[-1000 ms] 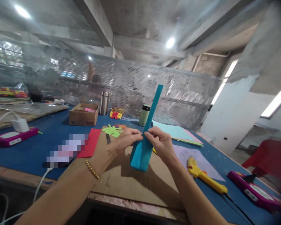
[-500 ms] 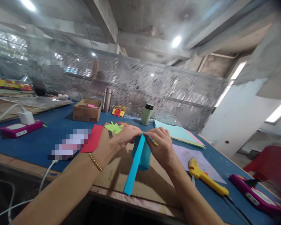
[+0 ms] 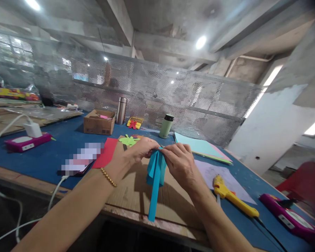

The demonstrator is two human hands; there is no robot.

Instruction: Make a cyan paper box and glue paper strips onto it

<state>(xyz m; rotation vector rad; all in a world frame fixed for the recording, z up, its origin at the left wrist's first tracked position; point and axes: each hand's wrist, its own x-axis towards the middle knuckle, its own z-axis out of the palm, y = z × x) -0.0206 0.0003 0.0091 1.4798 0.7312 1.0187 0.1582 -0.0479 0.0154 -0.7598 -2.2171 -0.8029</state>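
Blue paper [image 3: 154, 189] hangs from between my two hands, a long narrow strip in front and wider folds behind it. My left hand [image 3: 146, 148] pinches its top edge from the left, a gold bead bracelet [image 3: 108, 177] on that wrist. From the right, my right hand [image 3: 180, 161] is closed on the same top edge, fingertips almost meeting the left ones. A small thin dark tip shows between the fingertips; what it is I cannot tell. Under the hands lies a cardboard sheet [image 3: 131, 196] at the table's front edge.
A yellow glue gun [image 3: 233, 199] lies right on purple paper [image 3: 207, 171], near a purple power strip [image 3: 288, 215]. Red paper [image 3: 105, 154], a phone [image 3: 81, 161] and green paper scraps [image 3: 128, 140] lie left. A cardboard box [image 3: 99, 123], steel flask [image 3: 121, 111] and green bottle [image 3: 166, 126] stand behind.
The blue strip's lower end has swung right and now hangs nearly straight down, with more folds showing beside it. Both hands keep their pinch, and the view has shifted slightly.
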